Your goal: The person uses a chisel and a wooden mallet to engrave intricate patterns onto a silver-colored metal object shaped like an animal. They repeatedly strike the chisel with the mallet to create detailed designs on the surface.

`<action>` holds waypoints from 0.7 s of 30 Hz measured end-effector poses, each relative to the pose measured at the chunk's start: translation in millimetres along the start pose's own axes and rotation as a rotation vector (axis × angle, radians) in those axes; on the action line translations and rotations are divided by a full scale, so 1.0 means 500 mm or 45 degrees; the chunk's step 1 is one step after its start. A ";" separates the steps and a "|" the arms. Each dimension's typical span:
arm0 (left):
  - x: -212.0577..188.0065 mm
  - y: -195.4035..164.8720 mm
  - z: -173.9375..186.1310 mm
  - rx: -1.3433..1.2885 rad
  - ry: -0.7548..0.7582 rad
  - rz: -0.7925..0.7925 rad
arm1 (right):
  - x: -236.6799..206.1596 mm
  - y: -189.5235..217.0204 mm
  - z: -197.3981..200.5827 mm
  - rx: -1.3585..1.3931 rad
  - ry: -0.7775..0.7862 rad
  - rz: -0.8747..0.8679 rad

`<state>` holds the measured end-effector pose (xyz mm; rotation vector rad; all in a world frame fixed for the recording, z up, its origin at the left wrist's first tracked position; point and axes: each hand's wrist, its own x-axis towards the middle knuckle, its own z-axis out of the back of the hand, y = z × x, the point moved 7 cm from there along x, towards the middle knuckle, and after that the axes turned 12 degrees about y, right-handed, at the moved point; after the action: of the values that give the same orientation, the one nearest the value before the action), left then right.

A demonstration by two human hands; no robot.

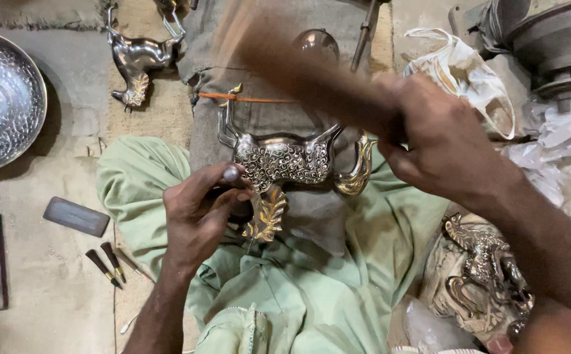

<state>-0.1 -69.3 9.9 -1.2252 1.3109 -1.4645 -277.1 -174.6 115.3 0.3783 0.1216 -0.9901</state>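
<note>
We see the left hand [199, 213] pinching a small punch [232, 174] on the silver and brass animal-shaped metal figure [285, 164] lying on our lap, its body already patterned, while the right hand [439, 137] grips a blurred hammer [285, 59]

Metalworking workshop, floor-level. Ornate silver-and-brass deer figurine [285, 164] sitting on a burlap pad, second figurine [140, 62] lying nearby, hammered round metal bowl [3, 98], small dark-handled chisels [110, 262] lying on the dusty concrete floor [49, 308].
</note>
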 end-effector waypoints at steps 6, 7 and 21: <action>-0.001 0.006 0.002 0.007 -0.015 0.016 | -0.006 0.000 0.015 0.366 -0.173 0.015; 0.001 0.007 0.003 0.037 0.006 0.027 | -0.006 0.026 0.027 -0.006 -0.215 0.130; 0.000 0.017 0.005 -0.051 -0.029 0.007 | 0.015 0.055 0.065 0.036 -0.338 0.433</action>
<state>2.2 -71.1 1.5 -1.2598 1.3334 -1.4228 -252.1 -179.0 150.6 0.2786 -0.1930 -0.6975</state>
